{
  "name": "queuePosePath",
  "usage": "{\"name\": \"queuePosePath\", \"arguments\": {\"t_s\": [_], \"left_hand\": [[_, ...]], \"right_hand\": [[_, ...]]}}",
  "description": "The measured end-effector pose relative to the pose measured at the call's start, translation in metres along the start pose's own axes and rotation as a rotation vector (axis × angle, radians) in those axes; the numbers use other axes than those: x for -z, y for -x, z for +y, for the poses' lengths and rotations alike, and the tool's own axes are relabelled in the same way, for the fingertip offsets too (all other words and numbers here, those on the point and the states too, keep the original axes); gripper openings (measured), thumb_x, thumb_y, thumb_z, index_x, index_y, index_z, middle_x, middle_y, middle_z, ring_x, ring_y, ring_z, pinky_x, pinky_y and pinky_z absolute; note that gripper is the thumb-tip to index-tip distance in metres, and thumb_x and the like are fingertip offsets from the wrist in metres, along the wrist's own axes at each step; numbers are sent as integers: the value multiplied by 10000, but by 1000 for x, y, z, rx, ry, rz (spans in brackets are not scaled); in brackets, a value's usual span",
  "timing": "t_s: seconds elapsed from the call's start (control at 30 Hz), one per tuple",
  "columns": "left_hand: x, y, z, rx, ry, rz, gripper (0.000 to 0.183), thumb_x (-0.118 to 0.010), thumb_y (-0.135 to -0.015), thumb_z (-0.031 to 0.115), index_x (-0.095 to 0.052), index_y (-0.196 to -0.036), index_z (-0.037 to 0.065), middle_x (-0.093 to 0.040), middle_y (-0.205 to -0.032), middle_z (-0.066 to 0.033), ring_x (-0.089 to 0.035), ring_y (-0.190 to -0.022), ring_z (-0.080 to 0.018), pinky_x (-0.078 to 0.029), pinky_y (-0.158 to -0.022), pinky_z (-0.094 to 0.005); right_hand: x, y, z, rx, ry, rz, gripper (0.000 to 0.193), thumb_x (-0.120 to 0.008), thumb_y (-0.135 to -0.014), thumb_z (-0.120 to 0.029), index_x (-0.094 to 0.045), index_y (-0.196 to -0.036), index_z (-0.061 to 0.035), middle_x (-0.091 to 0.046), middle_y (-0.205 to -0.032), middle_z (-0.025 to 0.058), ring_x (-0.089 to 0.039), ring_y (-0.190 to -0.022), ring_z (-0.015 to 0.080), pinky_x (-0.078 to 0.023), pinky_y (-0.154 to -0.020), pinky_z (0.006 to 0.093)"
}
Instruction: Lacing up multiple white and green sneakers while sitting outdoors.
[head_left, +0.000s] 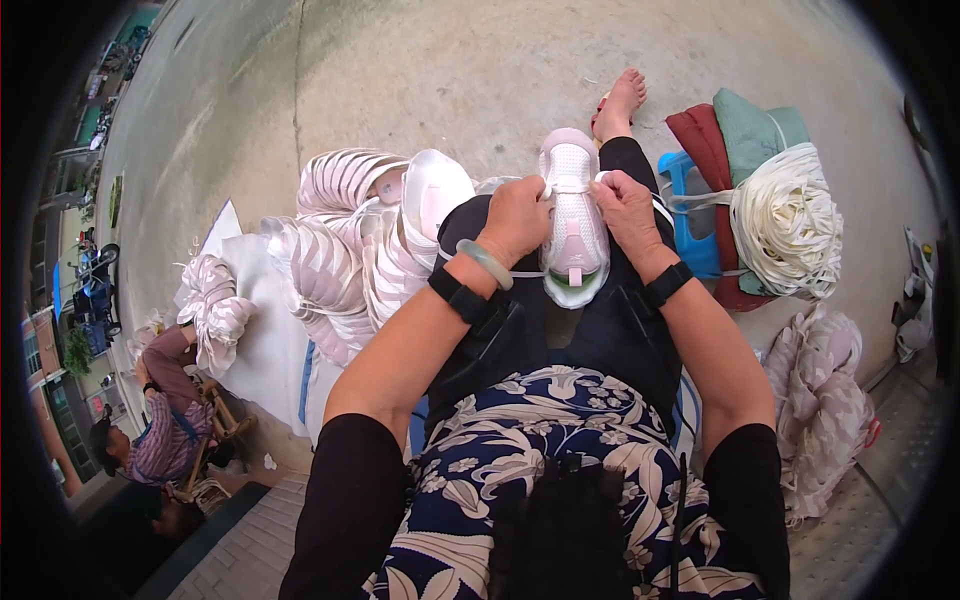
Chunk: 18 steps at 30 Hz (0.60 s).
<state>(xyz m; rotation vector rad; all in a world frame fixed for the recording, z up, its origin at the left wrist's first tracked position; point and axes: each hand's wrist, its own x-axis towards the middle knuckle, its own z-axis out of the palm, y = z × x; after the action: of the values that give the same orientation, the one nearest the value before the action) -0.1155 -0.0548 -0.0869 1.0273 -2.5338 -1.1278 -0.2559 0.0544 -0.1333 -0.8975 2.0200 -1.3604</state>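
A white mesh shoe upper [572,215] with pink trim lies lengthwise across my lap, its pink tongue tab towards me. A white shoelace [571,187] crosses its far part. My left hand [518,222] is closed at the shoe's left edge, fingertips pinching the lace. On the other side my right hand [630,212] pinches the lace too, thumb and forefinger together. The fingertips partly hide the lace ends. A loose lace end trails to the left of the shoe, near my left wrist.
Stacked pink-and-white shoe uppers [340,250] stand at my left. On my right, a blue stool [690,220] is beside red and green cloth [760,135] and a thick bundle of white laces [787,222]. Another tied bundle of uppers [820,400] lies nearer. A person [165,430] sits far left.
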Motion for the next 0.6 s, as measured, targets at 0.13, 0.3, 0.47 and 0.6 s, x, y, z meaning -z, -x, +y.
{"name": "queuePosePath", "arguments": {"t_s": [0.13,0.3,0.47,0.6], "left_hand": [[-1,-13,-8,-3,149,-38,137,-595,-739,127,-595,-792,0,-600,-690,-158,-584,-634,-246,-447,-606,-339],[9,-26,-17,-32,168,-194,117,-607,-685,100,-570,-687,-11,-583,-701,-207,-573,-641,-342,-449,-596,-376],[9,-23,-23,-17,217,-184,90,-596,-735,67,-564,-762,-13,-509,-604,-62,-469,-593,-110,-405,-564,-269],[9,-21,-23,-112,115,-80,117,-607,-728,64,-523,-728,-18,-496,-639,-82,-476,-600,-174,-402,-578,-295]], "right_hand": [[3,1,8,-59,-30,-55,179,-609,-782,-153,-555,-737,12,-508,-564,63,-435,-514,116,-395,-502,277],[3,2,3,-75,-89,-53,183,-613,-786,-151,-552,-732,13,-497,-562,33,-417,-525,89,-388,-494,265],[2,0,5,-72,-80,-52,190,-613,-789,-153,-541,-726,11,-492,-561,31,-414,-526,89,-387,-494,262],[0,0,4,-72,-81,-54,197,-608,-792,-154,-529,-718,10,-483,-561,31,-415,-528,90,-387,-496,262]]}}
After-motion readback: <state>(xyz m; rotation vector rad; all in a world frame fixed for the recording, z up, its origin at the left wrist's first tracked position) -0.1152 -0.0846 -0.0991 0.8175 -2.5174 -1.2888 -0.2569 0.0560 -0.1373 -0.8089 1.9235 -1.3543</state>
